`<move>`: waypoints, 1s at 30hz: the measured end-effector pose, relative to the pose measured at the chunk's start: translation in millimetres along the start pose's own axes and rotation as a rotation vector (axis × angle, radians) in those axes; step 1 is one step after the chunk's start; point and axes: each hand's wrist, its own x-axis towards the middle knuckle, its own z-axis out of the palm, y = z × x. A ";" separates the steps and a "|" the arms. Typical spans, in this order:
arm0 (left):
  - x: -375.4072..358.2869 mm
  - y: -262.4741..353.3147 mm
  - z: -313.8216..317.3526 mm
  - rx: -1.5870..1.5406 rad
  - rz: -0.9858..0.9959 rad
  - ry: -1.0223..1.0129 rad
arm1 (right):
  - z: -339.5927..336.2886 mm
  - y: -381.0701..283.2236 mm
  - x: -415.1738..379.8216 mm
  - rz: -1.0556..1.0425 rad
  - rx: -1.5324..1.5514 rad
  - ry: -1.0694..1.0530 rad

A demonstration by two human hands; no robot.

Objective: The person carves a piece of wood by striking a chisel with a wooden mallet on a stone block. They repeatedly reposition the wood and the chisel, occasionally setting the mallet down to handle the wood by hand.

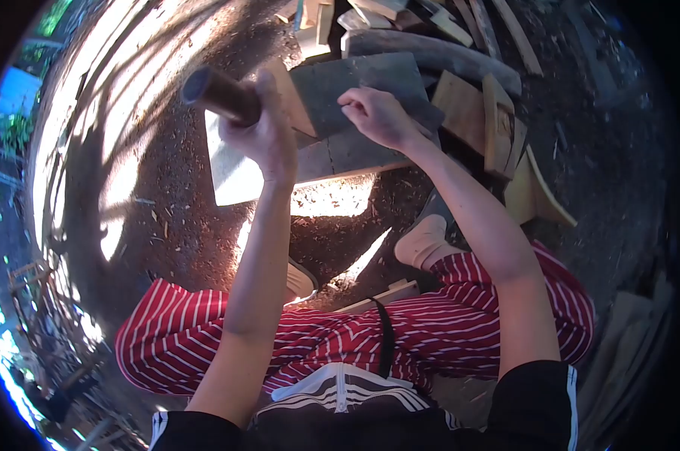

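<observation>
My left hand is wrapped round a thick dark brown wooden cylinder, whose round end points up and to the left. Beside that hand a pale wooden piece stands on the grey-brown work boards. My right hand is over the boards with its fingers curled closed. What those fingers hold, if anything, I cannot tell. The left end of the boards is brightly sunlit.
Cut wooden blocks lie to the right of the boards, with a curved pale piece nearer me. Behind them rests a long rough log. My foot and striped trousers are in front. Wood chips cover the ground.
</observation>
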 end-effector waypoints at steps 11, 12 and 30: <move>-21.4 2.3 15.2 0.006 0.064 -0.012 | 21.4 12.9 -6.8 -0.024 -0.039 -0.009; -23.4 1.7 15.9 0.011 0.074 -0.022 | 20.1 12.4 -8.3 -0.019 -0.040 -0.006; -10.1 12.0 -27.3 0.145 0.093 0.078 | 48.3 -42.3 17.2 0.010 -0.203 -0.035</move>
